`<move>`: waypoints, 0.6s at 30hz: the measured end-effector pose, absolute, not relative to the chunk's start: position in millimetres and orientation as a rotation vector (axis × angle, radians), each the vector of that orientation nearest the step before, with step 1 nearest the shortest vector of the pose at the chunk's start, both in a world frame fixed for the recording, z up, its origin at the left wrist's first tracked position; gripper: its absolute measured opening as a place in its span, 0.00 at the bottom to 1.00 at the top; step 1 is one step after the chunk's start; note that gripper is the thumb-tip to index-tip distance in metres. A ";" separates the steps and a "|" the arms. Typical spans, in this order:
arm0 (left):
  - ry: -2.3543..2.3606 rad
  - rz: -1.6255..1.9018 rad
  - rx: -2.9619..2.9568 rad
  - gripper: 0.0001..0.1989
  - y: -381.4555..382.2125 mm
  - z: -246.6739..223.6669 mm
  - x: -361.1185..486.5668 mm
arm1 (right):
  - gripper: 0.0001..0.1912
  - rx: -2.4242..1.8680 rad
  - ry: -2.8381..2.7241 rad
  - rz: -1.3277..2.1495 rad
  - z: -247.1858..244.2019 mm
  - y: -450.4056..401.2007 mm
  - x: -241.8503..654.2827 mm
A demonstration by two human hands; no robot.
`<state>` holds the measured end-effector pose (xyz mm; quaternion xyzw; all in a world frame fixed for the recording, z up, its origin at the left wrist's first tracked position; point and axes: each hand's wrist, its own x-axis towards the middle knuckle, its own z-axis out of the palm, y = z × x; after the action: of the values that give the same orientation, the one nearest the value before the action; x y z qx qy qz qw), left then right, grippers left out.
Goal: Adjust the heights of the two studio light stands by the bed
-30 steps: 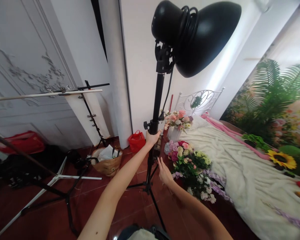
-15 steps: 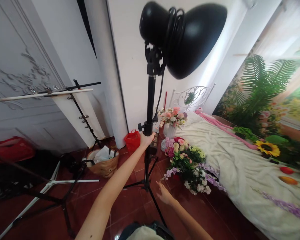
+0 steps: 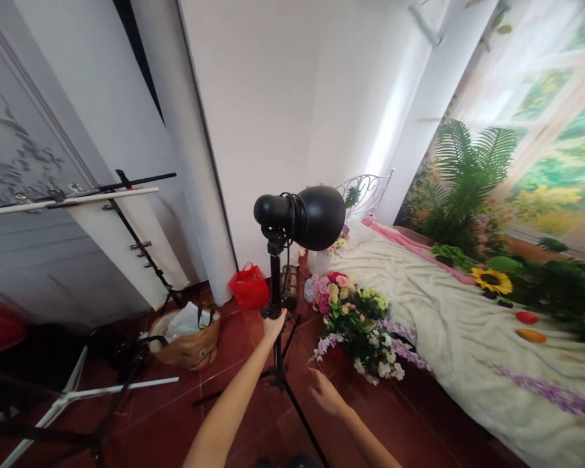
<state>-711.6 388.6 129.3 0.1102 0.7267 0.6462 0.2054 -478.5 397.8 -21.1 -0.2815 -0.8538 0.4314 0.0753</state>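
A black studio lamp [image 3: 322, 218] with a coiled cord tops a black light stand [image 3: 275, 276] on spread tripod legs. My left hand [image 3: 275, 322] is wrapped round the stand's pole, just under its locking knob. To the right of the pole, low over the red tiled floor, my right hand [image 3: 327, 393] hangs with its fingers apart and nothing in them. Past it lies a heap of artificial flowers [image 3: 355, 312] in pink, yellow, white and purple.
A bed with a cream blanket [image 3: 448, 344] fills the right side, carrying a sunflower [image 3: 491, 280]. On the left stand a wicker basket [image 3: 185, 344], a red bag [image 3: 249, 287], white stand legs [image 3: 127, 385] and a backdrop stand [image 3: 141, 237].
The lamp has dropped a long way, and its pole above my left hand is much shorter. My left hand is lower in view and still grips the stand. The camera view has shifted too.
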 end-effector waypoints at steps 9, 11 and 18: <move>1.961 1.786 0.440 0.11 387.6 120.6 -718.4 | 0.23 -0.757 -2.218 1.393 34.5 432.1 -549.5; 1.940 1.800 0.468 0.11 386.4 119.9 -717.1 | 0.23 -0.750 -2.149 1.408 49.2 443.5 -573.0; 1.904 1.779 0.449 0.10 385.4 117.1 -718.1 | 0.22 -0.804 -2.078 1.527 63.7 468.0 -622.7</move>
<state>-718.1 385.4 117.1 0.1646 0.6980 0.6520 0.2460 -622.7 468.0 63.7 -0.2905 -0.7506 0.5518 0.2185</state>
